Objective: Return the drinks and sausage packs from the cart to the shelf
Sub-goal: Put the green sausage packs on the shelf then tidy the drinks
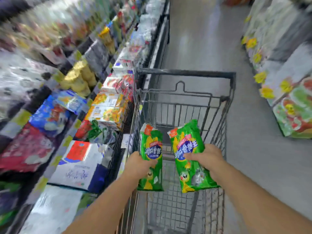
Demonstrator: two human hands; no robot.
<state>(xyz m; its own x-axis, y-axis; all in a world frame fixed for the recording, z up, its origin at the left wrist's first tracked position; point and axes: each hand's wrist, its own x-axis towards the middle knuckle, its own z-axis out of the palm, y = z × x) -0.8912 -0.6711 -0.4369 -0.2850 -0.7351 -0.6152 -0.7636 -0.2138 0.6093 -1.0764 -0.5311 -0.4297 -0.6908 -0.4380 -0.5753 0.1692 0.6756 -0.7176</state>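
While hands [172,162] grip two green packs [189,159], above cart rim [185,72], aisle [244,132] prob. open

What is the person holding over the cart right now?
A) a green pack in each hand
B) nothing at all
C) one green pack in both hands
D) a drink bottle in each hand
A: the left hand grips one green pack and the right hand grips another green pack, both above the cart.

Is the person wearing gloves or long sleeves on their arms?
No. The left hand and right hand are bare, with no gloves. Both forearms are uncovered up to the picture's edge; no sleeves, watch, rings or bracelets show.
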